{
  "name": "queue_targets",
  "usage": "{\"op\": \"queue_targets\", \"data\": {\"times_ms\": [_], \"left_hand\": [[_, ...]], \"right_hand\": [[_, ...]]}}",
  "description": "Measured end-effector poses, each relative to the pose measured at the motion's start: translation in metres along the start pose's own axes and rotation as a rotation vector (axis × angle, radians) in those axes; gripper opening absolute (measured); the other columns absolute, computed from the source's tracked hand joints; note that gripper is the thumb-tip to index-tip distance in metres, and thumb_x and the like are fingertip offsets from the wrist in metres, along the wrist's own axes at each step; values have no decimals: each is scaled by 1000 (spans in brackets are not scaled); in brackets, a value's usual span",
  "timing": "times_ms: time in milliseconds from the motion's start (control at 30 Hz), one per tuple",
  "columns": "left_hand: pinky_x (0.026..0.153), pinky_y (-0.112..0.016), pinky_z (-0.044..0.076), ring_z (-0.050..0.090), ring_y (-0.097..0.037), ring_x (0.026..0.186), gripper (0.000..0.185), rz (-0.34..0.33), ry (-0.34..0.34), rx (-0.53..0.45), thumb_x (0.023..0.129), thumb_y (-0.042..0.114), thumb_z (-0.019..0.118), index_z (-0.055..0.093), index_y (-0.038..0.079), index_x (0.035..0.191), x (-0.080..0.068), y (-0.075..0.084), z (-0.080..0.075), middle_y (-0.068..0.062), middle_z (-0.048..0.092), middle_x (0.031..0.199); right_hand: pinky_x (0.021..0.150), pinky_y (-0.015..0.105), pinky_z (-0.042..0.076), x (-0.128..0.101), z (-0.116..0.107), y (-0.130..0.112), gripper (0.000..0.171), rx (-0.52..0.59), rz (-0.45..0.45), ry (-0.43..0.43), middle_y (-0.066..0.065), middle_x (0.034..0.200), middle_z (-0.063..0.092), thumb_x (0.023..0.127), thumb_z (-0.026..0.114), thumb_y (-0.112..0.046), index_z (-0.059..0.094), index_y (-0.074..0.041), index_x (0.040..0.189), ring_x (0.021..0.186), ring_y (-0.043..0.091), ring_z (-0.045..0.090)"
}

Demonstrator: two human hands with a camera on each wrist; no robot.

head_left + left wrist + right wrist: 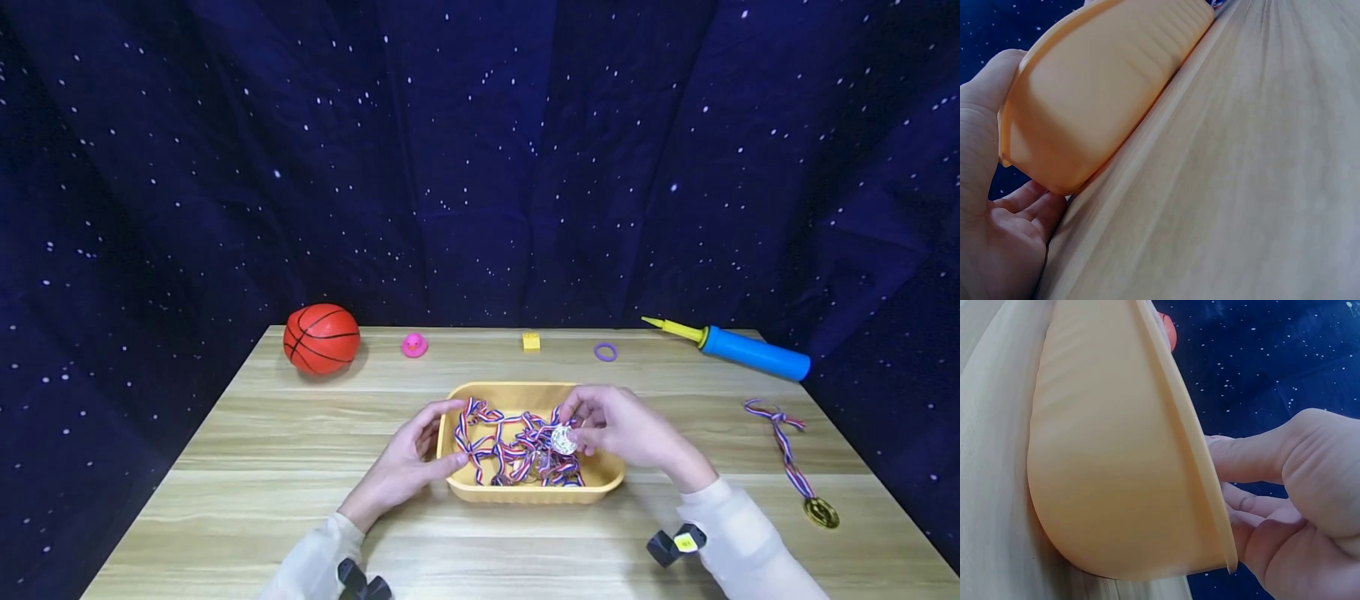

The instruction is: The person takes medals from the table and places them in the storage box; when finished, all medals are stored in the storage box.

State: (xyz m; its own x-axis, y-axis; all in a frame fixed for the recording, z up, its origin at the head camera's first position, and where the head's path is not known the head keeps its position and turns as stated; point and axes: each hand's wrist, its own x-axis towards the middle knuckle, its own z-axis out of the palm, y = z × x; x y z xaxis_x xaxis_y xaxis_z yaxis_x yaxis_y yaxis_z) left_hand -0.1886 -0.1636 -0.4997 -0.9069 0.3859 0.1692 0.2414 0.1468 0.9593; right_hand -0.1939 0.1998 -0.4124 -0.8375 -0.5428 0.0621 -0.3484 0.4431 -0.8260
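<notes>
A yellow-orange plastic basket [525, 494] stands on the table with a tangle of red, white and blue medal ribbons [498, 450] inside. My left hand [408, 458] grips its left end, thumb at the front rim and fingers at the back corner. In the left wrist view, the thumb [997, 78] lies against the basket's rim and the other fingers touch its end. Over the right part of the basket, my right hand [618, 425] pinches a silver medal [564, 439] between thumb and fingers. The basket wall [1116, 456] hides that medal in the right wrist view.
A gold medal [821, 512] with its ribbon lies at the right. Along the back are a red basketball [322, 339], a pink rubber duck [414, 345], a yellow toy brick [531, 341], a purple ring [605, 345] and a blue and yellow hand pump [757, 352].
</notes>
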Motion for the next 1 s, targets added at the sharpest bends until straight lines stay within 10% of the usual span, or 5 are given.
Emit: {"op": "queue_targets", "data": {"times_ms": [600,1000], "left_hand": [[137,-57,25,35,-36,165,75,-7,-1,-13,95,18,89,56,26,161,0,-1,0,-8,46,174],[136,-57,26,39,-37,162,75,3,-8,-29,95,14,89,55,23,161,1,1,0,-10,48,172]], "right_hand": [[59,28,64,-1,5,-5,22,-134,0,-105,6,87,75,91,80,10,75,-6,105,69,14,73],[81,32,66,-2,-2,-8,23,-178,-46,139,15,117,80,100,82,-5,76,-3,122,93,17,77]]}}
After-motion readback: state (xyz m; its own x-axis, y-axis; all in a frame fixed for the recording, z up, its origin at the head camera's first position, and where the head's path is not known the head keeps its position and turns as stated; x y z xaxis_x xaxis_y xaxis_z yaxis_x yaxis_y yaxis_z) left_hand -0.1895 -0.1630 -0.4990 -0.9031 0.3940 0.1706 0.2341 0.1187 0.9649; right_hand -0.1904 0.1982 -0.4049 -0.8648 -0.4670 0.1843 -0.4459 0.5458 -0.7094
